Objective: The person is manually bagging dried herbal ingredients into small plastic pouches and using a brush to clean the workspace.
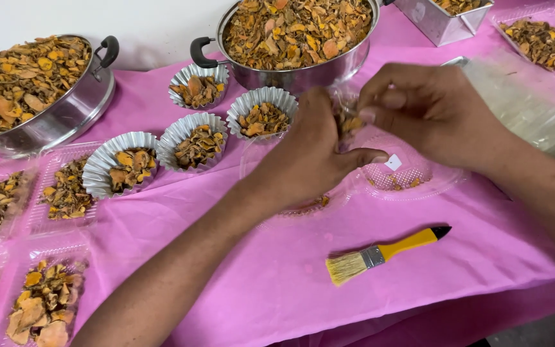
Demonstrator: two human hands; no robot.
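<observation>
My left hand (pixel 309 157) and my right hand (pixel 431 109) meet over a clear plastic clamshell container (pixel 412 177) on the pink tablecloth. Together they pinch a small clear plastic bag (pixel 348 119) holding dried orange-brown root pieces. My left fingers grip the bag from the left, my right fingertips hold its top edge. A few dried pieces and a small white square lie in the container's dish. Another clear lid part (pixel 303 209) lies under my left wrist.
A yellow-handled brush (pixel 383 254) lies near the front. Several fluted metal cups (pixel 197 144) of dried pieces stand to the left. Two big steel pots (pixel 297 32) (pixel 40 90), clear filled trays (pixel 46 302), a square tin (pixel 444 16) and stacked plastic bags (pixel 528 109) surround them.
</observation>
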